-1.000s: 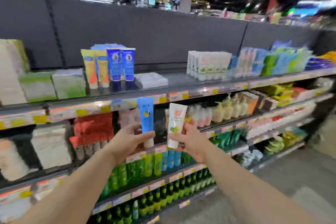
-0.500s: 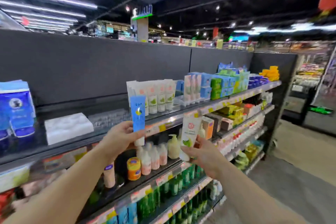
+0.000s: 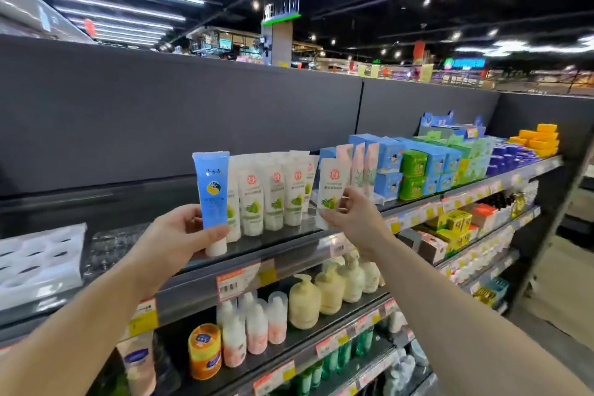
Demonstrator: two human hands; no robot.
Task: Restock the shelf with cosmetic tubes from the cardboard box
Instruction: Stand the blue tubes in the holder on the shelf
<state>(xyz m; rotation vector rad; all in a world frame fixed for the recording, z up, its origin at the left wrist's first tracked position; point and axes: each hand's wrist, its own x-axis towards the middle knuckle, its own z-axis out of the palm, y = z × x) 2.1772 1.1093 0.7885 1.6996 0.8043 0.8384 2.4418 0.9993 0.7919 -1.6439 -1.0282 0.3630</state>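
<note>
I see left hand (image 3: 175, 235) gripping blue tube (image 3: 212, 199) cap-down, right hand (image 3: 353, 219) pinching white tube (image 3: 331, 190) at 3 o'clock of shelf's white tube row (image 3: 273, 193).

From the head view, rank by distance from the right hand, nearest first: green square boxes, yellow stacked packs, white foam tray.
1. Green square boxes, just right of the right hand.
2. White foam tray, far left on the shelf.
3. Yellow stacked packs, far right end.
</note>
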